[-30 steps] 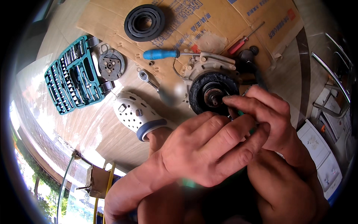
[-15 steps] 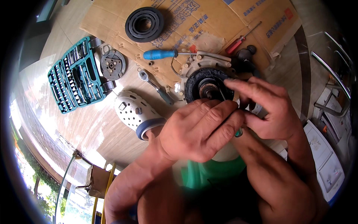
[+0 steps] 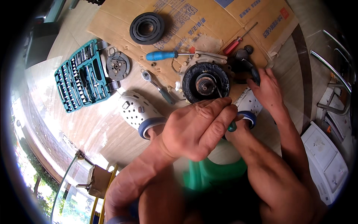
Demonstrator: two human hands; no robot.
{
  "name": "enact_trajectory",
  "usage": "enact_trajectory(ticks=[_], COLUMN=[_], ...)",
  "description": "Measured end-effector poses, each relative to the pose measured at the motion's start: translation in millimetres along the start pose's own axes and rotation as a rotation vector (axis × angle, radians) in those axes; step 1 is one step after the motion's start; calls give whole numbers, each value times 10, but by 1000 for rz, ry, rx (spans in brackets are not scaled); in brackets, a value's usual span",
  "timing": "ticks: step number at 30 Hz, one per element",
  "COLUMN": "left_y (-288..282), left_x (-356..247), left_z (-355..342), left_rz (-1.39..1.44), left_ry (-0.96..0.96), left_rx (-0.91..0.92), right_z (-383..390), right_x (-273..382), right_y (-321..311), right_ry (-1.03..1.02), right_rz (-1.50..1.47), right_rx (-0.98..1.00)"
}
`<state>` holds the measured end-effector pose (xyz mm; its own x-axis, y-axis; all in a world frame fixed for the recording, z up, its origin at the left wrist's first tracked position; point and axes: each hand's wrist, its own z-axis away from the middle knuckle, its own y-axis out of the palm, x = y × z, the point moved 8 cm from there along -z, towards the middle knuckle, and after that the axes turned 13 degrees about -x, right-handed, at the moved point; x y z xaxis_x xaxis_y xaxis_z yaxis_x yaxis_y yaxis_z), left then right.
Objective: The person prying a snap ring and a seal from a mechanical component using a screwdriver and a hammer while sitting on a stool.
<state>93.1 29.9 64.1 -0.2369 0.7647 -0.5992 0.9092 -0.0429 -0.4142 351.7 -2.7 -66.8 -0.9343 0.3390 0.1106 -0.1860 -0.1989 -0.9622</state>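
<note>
My left hand (image 3: 199,128) is closed on a green-handled screwdriver (image 3: 232,126), its shaft reaching into the black pulley ring (image 3: 190,76) around a metal hub (image 3: 205,85) on a cast-metal housing (image 3: 198,60). My right hand (image 3: 266,89) is at the right, fingers around the handle of what looks like a black mallet (image 3: 244,65) lying beside the housing. A blue screwdriver (image 3: 160,56) lies across the housing's top.
A cardboard sheet (image 3: 112,18) bears a black pulley (image 3: 146,28) and a red screwdriver (image 3: 233,44). Leftward lie a round plate (image 3: 117,67), a ratchet (image 3: 164,93) and a teal socket case (image 3: 80,76). My white clogs (image 3: 140,112) flank the housing. Chrome tubing (image 3: 330,71) stands at right.
My right hand has left the screwdriver and moved right and up to the mallet's handle. My left hand has moved slightly up, still on the screwdriver. More of the hub and right clog shows.
</note>
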Motion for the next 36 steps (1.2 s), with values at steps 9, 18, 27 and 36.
enact_trajectory(ticks=[9, 18, 27, 36], left_y=[-20, -12, -169, -102], left_x=[-13, -12, 56, 24], left_z=[-3, -78, -193, -172], left_rz=[-2, -33, -30, 20], left_ry=[13, 10, -88, -64], left_rx=[12, 70, 8, 35], right_z=[-251, -306, -263, -266], right_x=[-141, -111, -213, -159], right_y=[409, 396, 450, 396], right_ry=[30, 1, -1, 21], right_rz=[39, 20, 60, 3], right_rx=[48, 58, 61, 84])
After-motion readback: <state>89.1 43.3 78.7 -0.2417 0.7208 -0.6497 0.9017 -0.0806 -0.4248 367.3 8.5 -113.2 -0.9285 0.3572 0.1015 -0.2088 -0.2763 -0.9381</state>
